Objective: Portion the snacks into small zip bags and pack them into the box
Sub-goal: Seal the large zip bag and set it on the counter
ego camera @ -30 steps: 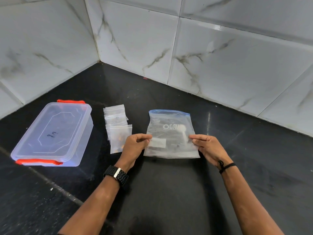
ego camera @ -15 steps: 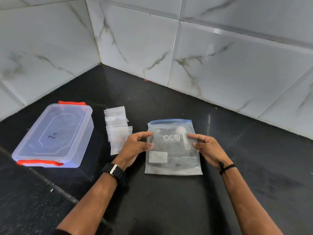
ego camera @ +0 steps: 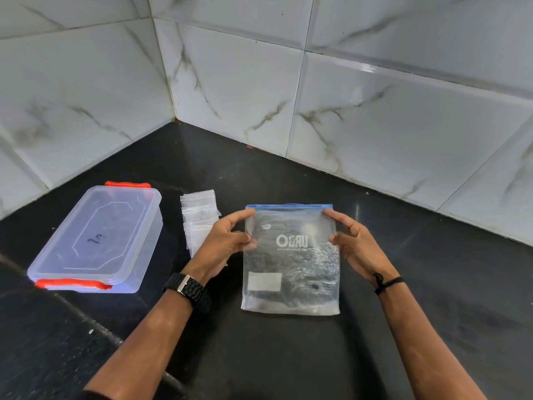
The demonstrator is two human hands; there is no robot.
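Note:
A large clear zip bag (ego camera: pixel 291 272) with a blue zip strip and white lettering lies flat on the black counter (ego camera: pixel 259 356). My left hand (ego camera: pixel 223 243) pinches its upper left edge. My right hand (ego camera: pixel 353 243) pinches its upper right edge, forefinger at the top corner. A pile of small clear zip bags (ego camera: pixel 199 217) lies left of it, partly hidden by my left hand. Further left stands a clear plastic box (ego camera: pixel 98 241) with its lid on and red clips at both ends. The large bag's contents are hard to make out.
White marble-pattern wall tiles (ego camera: pixel 346 111) close off the counter at the back and left, meeting in a corner. A pale seam line crosses the counter at the lower left.
The large bag has slid toward me across the counter. Both hands have shifted from its lower sides up to its top corners near the zip strip.

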